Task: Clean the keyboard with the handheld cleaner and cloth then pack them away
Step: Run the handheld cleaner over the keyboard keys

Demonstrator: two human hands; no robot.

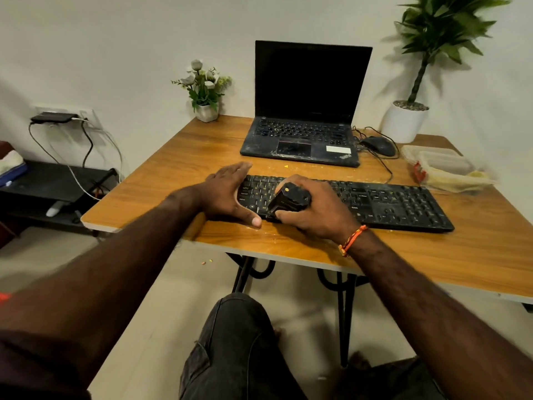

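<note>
The keyboard [375,202] lies along the near part of the table [202,145], its long axis running from nine o'clock to three o'clock in front of the person. Both hands are at its nine-o'clock end. The right hand [314,209] is wrapped round the black handheld cleaner [291,199] and holds its mouth down on the left-hand keys. The left hand [227,194] lies flat, fingers straight, bracing the keyboard's end, thumb along the near edge. Most of the keys stretch away toward three o'clock, so I'd judge the next sweep runs that way, and the right hand is the one to carry it.

Yellow crumbs speckle the wood around the keyboard. At twelve o'clock an open laptop [305,116] stands, a mouse [379,146] just beside it. Clear plastic containers [441,166] sit at two o'clock, near the keyboard's far end. I can't make out a cloth. A small flower pot [206,111] and a tall potted plant [406,119] stand by the back wall.
</note>
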